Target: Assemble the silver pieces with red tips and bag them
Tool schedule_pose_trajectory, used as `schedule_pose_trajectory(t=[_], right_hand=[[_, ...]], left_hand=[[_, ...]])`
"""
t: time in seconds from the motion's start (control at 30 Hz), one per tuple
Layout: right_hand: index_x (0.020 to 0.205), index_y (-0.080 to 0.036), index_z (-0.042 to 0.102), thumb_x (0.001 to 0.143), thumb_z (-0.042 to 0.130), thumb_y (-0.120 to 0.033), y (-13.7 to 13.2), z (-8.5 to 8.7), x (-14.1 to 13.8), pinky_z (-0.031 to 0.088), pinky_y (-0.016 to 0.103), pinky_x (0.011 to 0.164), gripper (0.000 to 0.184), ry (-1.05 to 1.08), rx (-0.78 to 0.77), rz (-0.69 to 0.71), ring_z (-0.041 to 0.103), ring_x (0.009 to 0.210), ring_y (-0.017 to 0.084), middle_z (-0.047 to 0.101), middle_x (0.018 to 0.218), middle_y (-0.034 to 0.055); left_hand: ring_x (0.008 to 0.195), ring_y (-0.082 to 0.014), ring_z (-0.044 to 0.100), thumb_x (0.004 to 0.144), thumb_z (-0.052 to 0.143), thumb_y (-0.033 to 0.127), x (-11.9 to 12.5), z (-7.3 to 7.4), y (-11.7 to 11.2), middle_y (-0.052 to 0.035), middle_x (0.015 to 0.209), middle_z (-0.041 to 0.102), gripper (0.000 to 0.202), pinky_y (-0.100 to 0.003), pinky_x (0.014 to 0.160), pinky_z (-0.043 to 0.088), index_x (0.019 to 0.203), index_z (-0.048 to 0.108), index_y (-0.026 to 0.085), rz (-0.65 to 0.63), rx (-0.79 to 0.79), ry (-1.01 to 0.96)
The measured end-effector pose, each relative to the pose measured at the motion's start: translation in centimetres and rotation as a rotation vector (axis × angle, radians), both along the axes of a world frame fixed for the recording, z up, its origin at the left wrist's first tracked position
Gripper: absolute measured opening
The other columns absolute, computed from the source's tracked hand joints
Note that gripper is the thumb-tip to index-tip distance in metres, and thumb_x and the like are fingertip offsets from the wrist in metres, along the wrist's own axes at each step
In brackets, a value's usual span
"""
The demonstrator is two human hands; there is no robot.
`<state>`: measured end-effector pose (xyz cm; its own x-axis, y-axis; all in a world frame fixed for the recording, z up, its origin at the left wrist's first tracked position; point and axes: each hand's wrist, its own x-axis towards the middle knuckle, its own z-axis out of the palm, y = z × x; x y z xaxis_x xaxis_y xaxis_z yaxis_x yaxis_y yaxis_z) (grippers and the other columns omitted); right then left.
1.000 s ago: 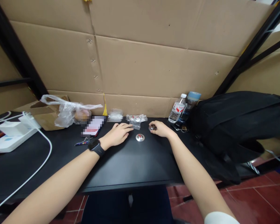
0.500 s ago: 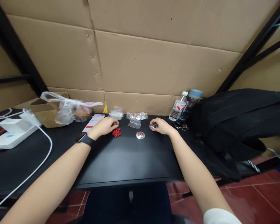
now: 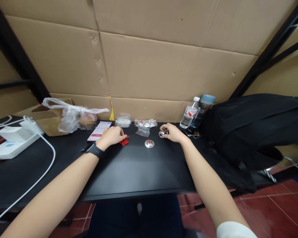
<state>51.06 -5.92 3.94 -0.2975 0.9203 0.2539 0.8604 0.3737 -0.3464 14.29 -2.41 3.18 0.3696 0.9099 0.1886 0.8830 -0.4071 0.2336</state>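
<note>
Thumb and fingers of my left hand are pinched together at the upper left edge of a small pile of red, thin, looped pieces. Whatever lies between the fingertips is too small to make out. To the right, my right hand has its fingers curled over shiny round silver discs, partly hidden beneath them. Between the two hands a single silver disc with a red mark in its centre lies flat on the black table.
Behind the disc lie clear plastic packets with discs and small clear bags. A phone is beside my left wrist. At right stand a water bottle, a blue-lidded bottle and a black backpack; a power strip sits left.
My left hand has shifted slightly right and down toward the red pieces, showing more of the phone. My right hand stays over the discs, its fingers slightly shifted.
</note>
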Motion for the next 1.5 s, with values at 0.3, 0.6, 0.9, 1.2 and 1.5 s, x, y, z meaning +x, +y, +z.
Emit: schedule_pose_trajectory(t=[0.3, 0.6, 0.9, 1.2, 1.5], right_hand=[[0.101, -0.019, 0.068, 0.074, 0.077, -0.014, -0.5, 0.7, -0.4, 0.047, 0.030, 0.085, 0.029, 0.073, 0.031, -0.016, 0.061, 0.087, 0.017, 0.061, 0.099, 0.0044], [0.115, -0.022, 0.064, 0.071, 0.081, -0.027, -1.0, 0.3, -4.1, 0.053, 0.029, 0.072, 0.047, 0.491, 0.032, 0.101, 0.063, 0.086, 0.017, 0.064, 0.114, 0.0065], [0.109, -0.024, 0.061, 0.073, 0.084, -0.035, -3.6, 0.0, -10.4, 0.059, 0.029, 0.072, 0.044, 0.864, -0.115, 0.272, 0.068, 0.101, 0.021, 0.064, 0.118, 0.0064], [0.107, -0.026, 0.059, 0.071, 0.087, -0.036, -4.3, -0.1, -11.5, 0.062, 0.031, 0.075, 0.046, 1.029, -0.179, 0.301, 0.070, 0.087, 0.017, 0.061, 0.116, 0.0037], [0.100, -0.023, 0.062, 0.068, 0.089, -0.036, -4.1, -0.6, -11.7, 0.061, 0.033, 0.084, 0.044, 1.033, -0.150, 0.301, 0.071, 0.093, 0.019, 0.066, 0.109, 0.0036]], left_hand=[[0.090, -0.0344, 0.071, 0.079, 0.067, 0.036, 0.7, 0.0, -0.7, -0.0072, 0.085, 0.078, 0.015, -0.049, 0.092, 0.038, 0.076, 0.075, 0.025, -0.023, -0.017, -0.099], [0.094, -0.0242, 0.071, 0.088, 0.067, 0.039, 2.4, 1.8, -2.5, -0.0011, 0.098, 0.080, 0.017, -0.038, 0.090, 0.041, 0.097, 0.072, 0.026, -0.103, 0.047, -0.344], [0.092, -0.0242, 0.073, 0.081, 0.075, 0.050, 3.9, 2.6, -4.2, -0.0004, 0.094, 0.081, 0.026, -0.036, 0.090, 0.048, 0.091, 0.080, 0.026, -0.191, 0.004, -0.560], [0.097, -0.0245, 0.071, 0.083, 0.074, 0.045, 4.2, 1.7, -4.0, -0.0010, 0.098, 0.080, 0.020, -0.037, 0.093, 0.050, 0.087, 0.081, 0.026, -0.278, -0.025, -0.651], [0.106, -0.0234, 0.065, 0.090, 0.067, 0.033, 4.9, 1.7, -5.2, -0.0038, 0.111, 0.071, 0.013, -0.041, 0.097, 0.045, 0.091, 0.077, 0.025, -0.241, 0.146, -0.578]])
